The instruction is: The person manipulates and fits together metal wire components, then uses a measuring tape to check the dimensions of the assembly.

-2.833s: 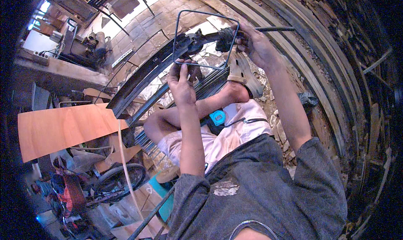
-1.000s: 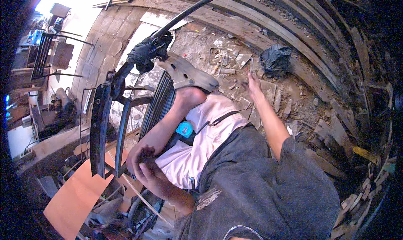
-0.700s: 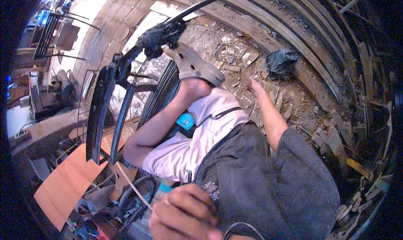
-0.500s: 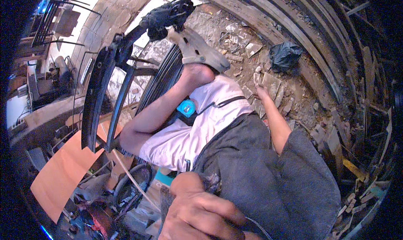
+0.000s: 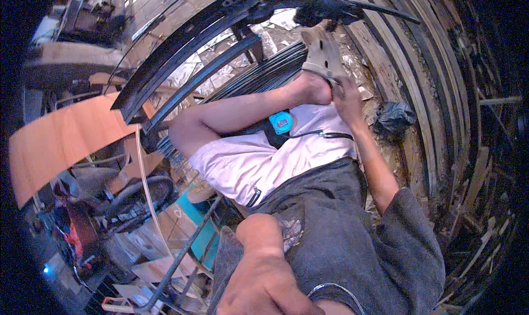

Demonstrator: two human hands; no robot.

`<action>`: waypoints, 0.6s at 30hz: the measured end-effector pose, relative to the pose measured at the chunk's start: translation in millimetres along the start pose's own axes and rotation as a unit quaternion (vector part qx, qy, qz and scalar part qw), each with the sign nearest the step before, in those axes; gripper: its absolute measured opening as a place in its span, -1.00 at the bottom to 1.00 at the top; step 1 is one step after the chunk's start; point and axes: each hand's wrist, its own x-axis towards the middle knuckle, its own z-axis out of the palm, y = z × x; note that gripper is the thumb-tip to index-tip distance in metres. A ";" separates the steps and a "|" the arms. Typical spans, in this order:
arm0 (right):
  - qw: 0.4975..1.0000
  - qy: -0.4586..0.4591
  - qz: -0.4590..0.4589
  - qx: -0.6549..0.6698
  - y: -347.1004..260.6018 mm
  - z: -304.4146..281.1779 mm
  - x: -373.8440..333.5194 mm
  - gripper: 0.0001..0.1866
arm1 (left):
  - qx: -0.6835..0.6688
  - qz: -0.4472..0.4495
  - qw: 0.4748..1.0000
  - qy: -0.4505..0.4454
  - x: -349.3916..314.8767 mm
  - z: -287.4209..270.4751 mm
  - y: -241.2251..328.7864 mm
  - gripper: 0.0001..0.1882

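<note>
My right hand (image 5: pixel 348 101) is at the heel of a beige clog (image 5: pixel 321 53) worn on my bent leg's foot. Its fingers are bent closed at the clog's back edge, partly hidden. My left hand (image 5: pixel 264 290) is raised close in front of my dark shirt (image 5: pixel 330 238), near a chain (image 5: pixel 339 289) at the neckline. Its fingers curl in and run past the lower edge, so what they hold is hidden. A turquoise and black object (image 5: pixel 281 122), resembling a tape measure, lies against my pale shorts (image 5: pixel 237 160).
A black metal frame (image 5: pixel 182 58) stands beyond my leg, beside a bundle of thin dark rods (image 5: pixel 275 64). Long wooden beams (image 5: pixel 408 50) and a black plastic bag (image 5: pixel 394 118) are to the right. At left are a curved brown sheet (image 5: pixel 71 144) and a wheel (image 5: pixel 140 202).
My right hand has moved from over the littered ground to the clog's heel. The view has turned, shifting the frame and leg rightward. My left hand stays raised in front of me.
</note>
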 end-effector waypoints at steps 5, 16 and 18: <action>0.972 -0.123 -0.186 -0.070 -49.9 70.0 69.8 -0.74 | 0.039 0.039 0.997 0.057 -9.5 -1.5 18.1 -0.82; 0.863 -0.169 -0.434 -0.198 -31.9 126.3 99.2 -0.68 | 0.098 0.102 0.982 0.127 -31.2 3.3 55.6 -0.84; 0.871 -0.172 -0.418 -0.194 -37.8 130.1 100.8 -0.67 | 0.070 0.070 0.992 0.079 -33.3 -5.6 64.2 -0.85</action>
